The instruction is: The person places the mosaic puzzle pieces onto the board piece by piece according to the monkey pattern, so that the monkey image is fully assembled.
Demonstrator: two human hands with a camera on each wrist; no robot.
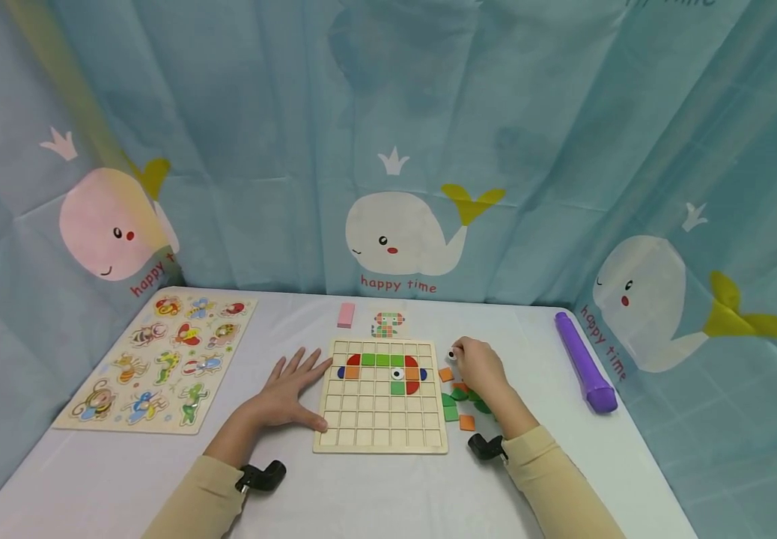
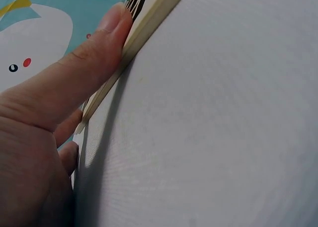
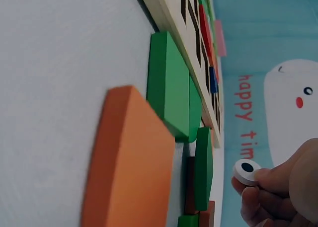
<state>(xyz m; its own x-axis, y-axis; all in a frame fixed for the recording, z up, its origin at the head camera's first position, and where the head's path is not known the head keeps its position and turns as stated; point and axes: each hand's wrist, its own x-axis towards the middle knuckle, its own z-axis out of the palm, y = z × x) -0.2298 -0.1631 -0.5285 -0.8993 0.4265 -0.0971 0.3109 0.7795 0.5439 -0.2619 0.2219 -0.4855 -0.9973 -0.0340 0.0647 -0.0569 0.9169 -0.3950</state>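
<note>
My right hand (image 1: 483, 368) pinches a round white eye piece (image 3: 246, 172) with a black dot, just off the upper right edge of a wooden grid board (image 1: 378, 451). Spread flat at the board's left side, my left hand (image 1: 285, 395) touches the frame with thumb and fingers. In the left wrist view the thumb (image 2: 92, 63) lies against the board's edge. Red, green, orange and blue pieces fill some upper cells, along with another eye piece (image 1: 397, 373). Beside the board, under and near my right hand, lie loose green pieces (image 1: 451, 413) and orange squares (image 1: 467, 423).
Behind the board are a small picture card (image 1: 388, 325) and a pink block (image 1: 346, 315). An insect picture puzzle board (image 1: 153, 367) lies at the left. A purple microphone-shaped object (image 1: 584, 363) rests at the right. Whale-print curtains (image 1: 260, 224) enclose the white table (image 1: 361, 498).
</note>
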